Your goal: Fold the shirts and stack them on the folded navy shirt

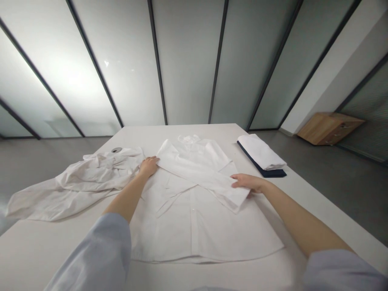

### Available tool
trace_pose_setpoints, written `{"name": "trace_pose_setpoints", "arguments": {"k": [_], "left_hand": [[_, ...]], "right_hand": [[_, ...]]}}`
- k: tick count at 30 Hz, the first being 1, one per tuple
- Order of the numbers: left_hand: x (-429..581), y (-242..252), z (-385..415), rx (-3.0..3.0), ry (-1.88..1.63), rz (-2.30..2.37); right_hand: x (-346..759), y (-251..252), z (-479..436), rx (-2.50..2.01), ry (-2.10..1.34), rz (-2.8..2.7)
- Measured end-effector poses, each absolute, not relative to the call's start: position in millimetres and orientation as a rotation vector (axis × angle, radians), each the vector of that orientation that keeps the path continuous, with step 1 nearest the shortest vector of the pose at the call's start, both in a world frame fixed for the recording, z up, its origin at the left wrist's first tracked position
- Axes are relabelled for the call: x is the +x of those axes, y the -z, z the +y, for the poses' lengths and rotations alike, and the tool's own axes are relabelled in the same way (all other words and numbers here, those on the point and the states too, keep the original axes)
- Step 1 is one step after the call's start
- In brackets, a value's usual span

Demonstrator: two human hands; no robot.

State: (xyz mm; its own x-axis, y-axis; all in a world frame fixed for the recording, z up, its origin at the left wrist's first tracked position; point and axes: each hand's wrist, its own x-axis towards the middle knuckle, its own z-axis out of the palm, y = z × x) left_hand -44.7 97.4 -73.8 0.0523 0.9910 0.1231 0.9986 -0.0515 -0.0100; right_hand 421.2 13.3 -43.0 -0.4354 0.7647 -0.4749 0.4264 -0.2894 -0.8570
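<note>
A white button-up shirt point(169, 238) lies spread on the table, collar at the far end and hem toward me. One sleeve point(197, 171) runs diagonally across its chest, over the other sleeve. My left hand point(149, 165) rests with its fingers flat on the shirt's left edge, by the shoulder fold. Near the cuff at the right, my right hand point(247, 182) grips the sleeve, thumb on top and some fingers hidden beneath the cloth.
A rumpled white garment point(91, 182) lies left, partly over the table edge, with a small grey round object point(116, 150) on it. Folded white cloth point(262, 151) sits on folded navy cloth point(273, 173) at right. A wooden cabinet point(324, 128) stands beyond the white table point(145, 131).
</note>
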Motion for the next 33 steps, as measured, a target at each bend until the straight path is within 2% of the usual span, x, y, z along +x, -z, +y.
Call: {"name": "trace_pose_setpoints", "arguments": {"k": [4,7,11,18,23,27,33], "left_hand": [[-45,68,110,-2.321,0.086,-2.085],[-31,63,117,-2.433,0.157,-2.020],[-1,65,110,-2.501,0.239,-2.003],[22,84,91,-2.333,0.187,-2.071],[22,79,94,-2.322,0.050,-2.193],[26,69,95,-2.316,-0.096,-2.280],[30,71,94,-2.449,0.015,-2.097]], "right_hand": [[426,34,12,-1.562,-1.623,-1.940],[418,33,24,-1.629,-1.412,-1.796],[389,41,42,-1.660,-1.315,-1.752],[360,45,56,-1.450,-1.046,-1.914],[371,47,61,-1.814,-0.925,-2.036],[379,43,54,-1.865,-0.991,-2.142],[395,41,38,-1.583,-1.468,-1.851]]}}
